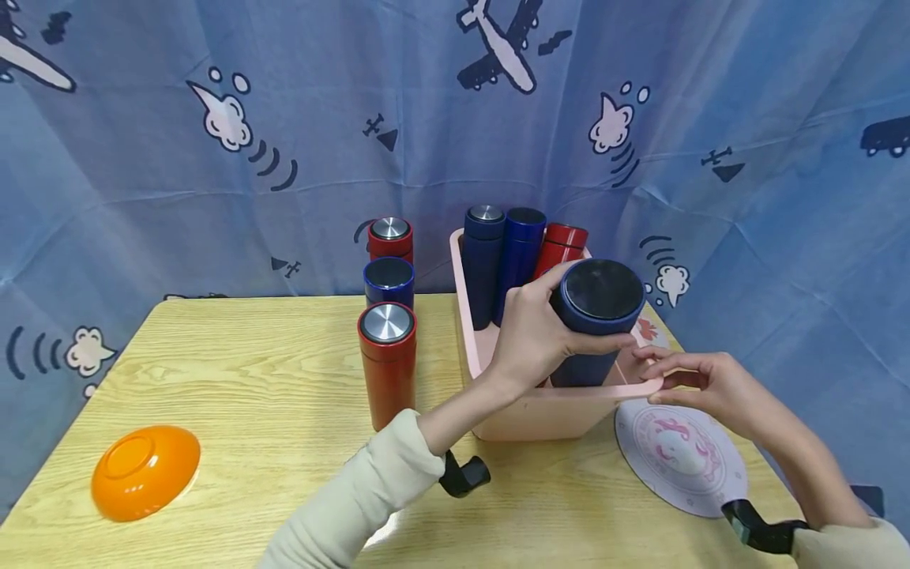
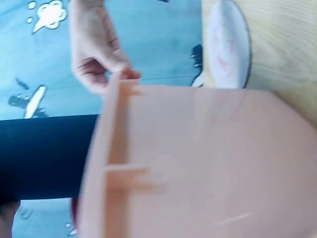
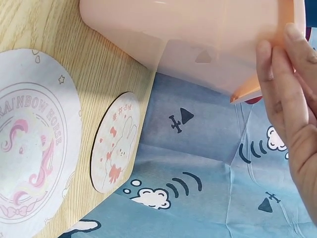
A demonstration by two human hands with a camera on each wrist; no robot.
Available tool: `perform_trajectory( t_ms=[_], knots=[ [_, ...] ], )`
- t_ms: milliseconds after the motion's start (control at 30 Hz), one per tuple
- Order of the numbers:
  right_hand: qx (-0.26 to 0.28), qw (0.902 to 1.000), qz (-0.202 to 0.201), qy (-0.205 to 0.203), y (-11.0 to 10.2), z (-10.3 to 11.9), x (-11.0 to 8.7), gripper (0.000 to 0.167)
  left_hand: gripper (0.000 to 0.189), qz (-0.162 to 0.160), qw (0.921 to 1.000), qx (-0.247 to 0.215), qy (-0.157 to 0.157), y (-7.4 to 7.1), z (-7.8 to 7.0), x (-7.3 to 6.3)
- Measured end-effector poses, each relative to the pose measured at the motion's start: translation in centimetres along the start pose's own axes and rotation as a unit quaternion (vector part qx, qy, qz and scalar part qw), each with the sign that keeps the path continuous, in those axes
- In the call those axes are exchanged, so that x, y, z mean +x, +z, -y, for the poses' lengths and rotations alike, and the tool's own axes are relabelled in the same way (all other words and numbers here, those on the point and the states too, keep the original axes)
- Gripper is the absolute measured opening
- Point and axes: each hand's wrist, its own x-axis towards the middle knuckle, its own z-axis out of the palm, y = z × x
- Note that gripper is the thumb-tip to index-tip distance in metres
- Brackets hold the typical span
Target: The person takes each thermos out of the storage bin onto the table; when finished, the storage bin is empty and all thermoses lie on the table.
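My left hand (image 1: 529,336) grips a navy thermos bottle (image 1: 586,367) with a black top, its lower part inside the near end of a pink bin (image 1: 533,419). In the left wrist view the dark bottle (image 2: 44,158) shows behind the bin's rim. At the bin's near right corner my right hand (image 1: 718,391) pinches the rim between thumb and fingers. Three bottles stand toward the bin's far end: a navy one (image 1: 480,273) with a silver top, a glossy blue one (image 1: 521,265) and a red one (image 1: 557,254), which leans a little.
Left of the bin, a red bottle (image 1: 391,379), a blue bottle (image 1: 389,284) and another red bottle (image 1: 391,241) form a row going back. An orange bowl (image 1: 152,474) lies upside down at left. Round mats (image 1: 682,458) (image 3: 116,144) lie right of the bin, before a blue curtain (image 1: 320,142).
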Motion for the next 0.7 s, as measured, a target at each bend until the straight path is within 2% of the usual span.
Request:
perform_trajectory(
  t_ms=[333, 567, 700],
  knots=[
    [0.005, 1.0000, 0.003, -0.004, 0.2, 0.0, 0.1, 0.029, 0.065, -0.004, 0.9991, -0.041, 0.011, -3.3, -2.8, 1.0],
    [0.004, 0.9999, 0.009, 0.006, 0.2, 0.3, 0.1, 0.025, 0.068, -0.036, 0.9993, 0.002, 0.012, -5.9, -5.2, 1.5],
    [0.007, 0.9998, 0.013, 0.010, 0.1, 0.4, 0.2, 0.023, 0.064, -0.035, 0.9985, -0.041, 0.013, -7.5, -6.3, 1.8]
  ],
)
